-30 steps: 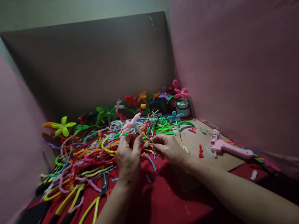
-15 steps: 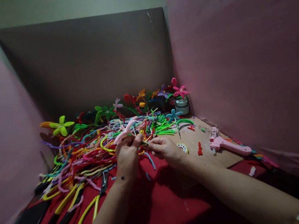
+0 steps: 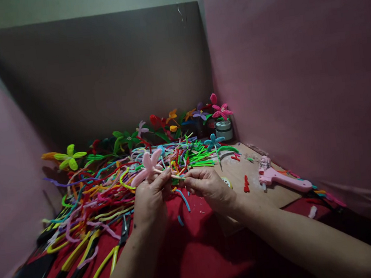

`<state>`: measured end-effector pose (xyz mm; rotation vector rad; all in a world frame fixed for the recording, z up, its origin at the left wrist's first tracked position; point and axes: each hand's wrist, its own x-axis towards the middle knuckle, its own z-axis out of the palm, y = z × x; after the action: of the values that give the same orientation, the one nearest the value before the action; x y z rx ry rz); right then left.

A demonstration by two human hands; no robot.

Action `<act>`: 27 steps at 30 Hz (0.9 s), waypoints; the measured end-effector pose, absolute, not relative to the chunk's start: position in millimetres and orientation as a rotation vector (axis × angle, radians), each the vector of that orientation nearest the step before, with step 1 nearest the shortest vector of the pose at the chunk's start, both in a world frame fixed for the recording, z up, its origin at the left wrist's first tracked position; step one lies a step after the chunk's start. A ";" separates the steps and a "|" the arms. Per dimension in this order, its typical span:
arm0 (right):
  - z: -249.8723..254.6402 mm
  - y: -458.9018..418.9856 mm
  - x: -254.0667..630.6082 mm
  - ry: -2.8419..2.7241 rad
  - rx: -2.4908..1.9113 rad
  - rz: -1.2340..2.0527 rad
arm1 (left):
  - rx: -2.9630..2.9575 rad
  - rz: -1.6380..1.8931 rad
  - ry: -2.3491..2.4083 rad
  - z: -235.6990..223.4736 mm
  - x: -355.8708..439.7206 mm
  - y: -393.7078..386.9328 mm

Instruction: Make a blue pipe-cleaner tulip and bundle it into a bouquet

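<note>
My left hand pinches a pale pink pipe-cleaner flower just below its petals, holding it tilted up and to the left over the red cloth. My right hand is closed on the thin stem that runs from the flower toward it. Both hands hover at the near edge of a heap of loose coloured pipe cleaners.
A pink glue gun lies on a brown board to the right. Yellow-handled scissors and pliers lie at the front left. Finished flowers and a small jar line the back. Pink walls close in both sides.
The pink flower has turned in my left hand so its petals face up and are spread in view. The camera has tipped slightly, shifting the scene down-left.
</note>
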<state>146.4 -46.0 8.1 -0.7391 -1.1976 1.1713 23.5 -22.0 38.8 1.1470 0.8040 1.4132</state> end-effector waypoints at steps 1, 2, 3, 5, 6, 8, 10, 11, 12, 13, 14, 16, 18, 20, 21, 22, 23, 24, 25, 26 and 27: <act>7.5 -45.8 147.8 -1.207 -0.727 1.170 | 1.132 1.382 0.767 36.2 23.5 -20.6; 7.0 -45.7 148.9 -1.213 -0.712 1.171 | 1.119 1.357 0.736 34.1 23.4 -19.4; 6.6 -45.6 149.8 -1.217 -0.697 1.174 | 1.109 1.340 0.713 32.6 23.3 -18.6; 6.2 -45.4 150.7 -1.213 -0.675 1.185 | 1.101 1.320 0.700 31.4 23.3 -18.3; 6.1 -45.3 150.8 -1.206 -0.671 1.193 | 1.099 1.318 0.702 31.5 23.3 -18.7; 5.5 -44.8 150.6 -1.191 -0.657 1.216 | 1.098 1.323 0.697 32.4 23.4 -19.7; 3.9 -43.7 149.9 -1.186 -0.639 1.231 | 1.103 1.340 0.689 33.3 23.1 -20.4; 2.9 -43.2 149.5 -1.190 -0.634 1.235 | 1.100 1.346 0.684 33.5 22.8 -20.4; 1.8 -42.6 149.1 -1.197 -0.631 1.235 | 1.091 1.348 0.682 33.5 22.6 -20.2; 0.8 -42.1 148.7 -1.202 -0.631 1.234 | 1.075 1.343 0.684 33.5 22.5 -20.0; 0.0 -41.7 148.3 -1.203 -0.631 1.236 | 1.056 1.331 0.690 33.3 22.4 -19.6; -0.8 -41.3 147.5 -1.196 -0.628 1.248 | 1.021 1.316 0.701 32.8 22.8 -19.1; -0.7 -41.2 147.0 -1.173 -0.632 1.265 | 1.005 1.322 0.706 32.1 23.7 -18.6; -0.7 -41.1 146.7 -1.149 -0.625 1.291 | 0.997 1.331 0.694 30.8 24.4 -17.7; -0.9 -41.1 146.6 -1.141 -0.616 1.306 | 0.987 1.322 0.694 29.9 24.6 -17.1; -1.3 -41.0 146.6 -1.133 -0.608 1.318 | 0.972 1.304 0.695 28.9 24.7 -16.3; -1.7 -40.8 146.4 -1.128 -0.599 1.328 | 0.951 1.282 0.701 28.0 24.7 -15.6; -2.3 -40.6 146.2 -1.123 -0.594 1.332 | 0.925 1.258 0.711 27.2 24.7 -15.0; -2.9 -40.1 146.0 -1.119 -0.595 1.333 | 0.902 1.235 0.720 26.6 24.5 -14.6; -3.5 -39.5 145.7 -1.116 -0.593 1.338 | 0.889 1.221 0.725 26.4 24.4 -14.4; -4.1 -38.7 145.3 -1.113 -0.585 1.348 | 0.891 1.222 0.723 26.6 24.2 -14.5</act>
<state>145.3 -38.7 -4.1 -0.5855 -1.1129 1.3479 24.2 -14.5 26.6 0.8911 0.7231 1.2221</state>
